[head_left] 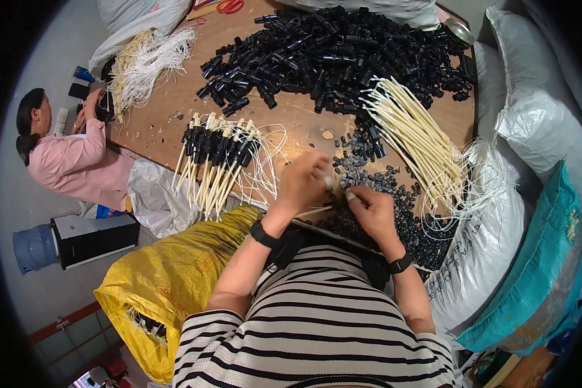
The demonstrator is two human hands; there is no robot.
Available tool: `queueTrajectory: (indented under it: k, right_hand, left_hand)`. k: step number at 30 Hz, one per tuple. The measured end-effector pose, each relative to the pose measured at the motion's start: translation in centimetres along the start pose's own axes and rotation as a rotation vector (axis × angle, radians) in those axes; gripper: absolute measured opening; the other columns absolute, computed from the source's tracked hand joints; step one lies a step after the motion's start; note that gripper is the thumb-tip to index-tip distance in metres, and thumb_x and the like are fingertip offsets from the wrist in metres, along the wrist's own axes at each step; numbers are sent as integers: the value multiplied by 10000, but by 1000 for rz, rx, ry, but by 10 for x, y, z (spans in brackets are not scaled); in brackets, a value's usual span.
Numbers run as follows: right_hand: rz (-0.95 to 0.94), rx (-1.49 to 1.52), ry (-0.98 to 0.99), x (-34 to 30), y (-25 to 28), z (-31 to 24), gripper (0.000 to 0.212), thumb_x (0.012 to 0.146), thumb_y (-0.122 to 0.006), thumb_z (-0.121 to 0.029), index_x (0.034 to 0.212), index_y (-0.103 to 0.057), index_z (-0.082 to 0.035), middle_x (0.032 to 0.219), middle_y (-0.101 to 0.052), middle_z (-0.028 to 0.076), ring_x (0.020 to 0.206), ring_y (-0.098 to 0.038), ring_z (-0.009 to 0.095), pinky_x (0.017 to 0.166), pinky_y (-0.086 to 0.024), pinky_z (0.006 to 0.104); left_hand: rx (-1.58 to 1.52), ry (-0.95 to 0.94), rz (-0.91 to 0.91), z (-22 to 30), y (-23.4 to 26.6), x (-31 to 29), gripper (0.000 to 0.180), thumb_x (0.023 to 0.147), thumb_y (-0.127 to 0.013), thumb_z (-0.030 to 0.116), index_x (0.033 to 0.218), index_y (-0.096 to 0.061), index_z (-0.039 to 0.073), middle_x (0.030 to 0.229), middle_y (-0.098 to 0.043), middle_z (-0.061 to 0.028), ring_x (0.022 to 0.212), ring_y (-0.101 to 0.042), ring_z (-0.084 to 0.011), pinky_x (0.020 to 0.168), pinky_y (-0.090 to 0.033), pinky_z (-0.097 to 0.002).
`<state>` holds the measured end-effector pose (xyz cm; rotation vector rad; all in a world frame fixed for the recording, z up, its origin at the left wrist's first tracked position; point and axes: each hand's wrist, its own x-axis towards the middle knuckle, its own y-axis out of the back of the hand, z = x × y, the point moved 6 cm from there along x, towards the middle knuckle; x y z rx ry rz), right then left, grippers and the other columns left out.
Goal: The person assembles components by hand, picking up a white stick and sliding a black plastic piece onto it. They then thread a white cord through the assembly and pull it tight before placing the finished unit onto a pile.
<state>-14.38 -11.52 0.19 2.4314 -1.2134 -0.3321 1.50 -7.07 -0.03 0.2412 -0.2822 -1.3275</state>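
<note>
My left hand (307, 181) is smeared by motion over the table's near edge, so what its fingers do cannot be made out. Just below it a thin cream stick (314, 211) points toward the right hand. My right hand (374, 210) is closed in a pinch beside a spread of small black parts (401, 226); anything between its fingertips is too small to name. To the left lies a bunch of cream sticks with black sleeves and white strings (220, 152). On the right, a bundle of cream sticks (417, 142) with loose white strings lies slanted.
A big heap of black tubular fittings (343, 55) covers the table's (161, 123) far side. White strings (155, 64) and red scissors (229, 6) lie far left. A co-worker in pink (77, 155) works at the left. Yellow (174, 278), white (478, 258) and teal sacks (530, 258) flank me.
</note>
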Motion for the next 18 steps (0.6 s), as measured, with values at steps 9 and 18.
queueTrajectory:
  k: [9,18]
  right_hand:
    - [90,-24,-132,0,10,16,145,812,-639,-130,910,-708,-50,569,-567,104,481,-545,180,505,-424,311]
    - [93,92,-181,9,-1,21,97,807,-659,-86,874,-686,-22,558,-532,72,500,-454,103,495,-384,290]
  left_hand:
    - [413,-45,276,-29,20,18,232,675,-690,-24,895,-652,37,742,-602,-80,623,-584,-230,581,-473,-314]
    - [431,-275,144,46,-19,-3,375,761,-740,45,1121,-643,90,861,-692,-35,738,-642,-167,713,-531,-274]
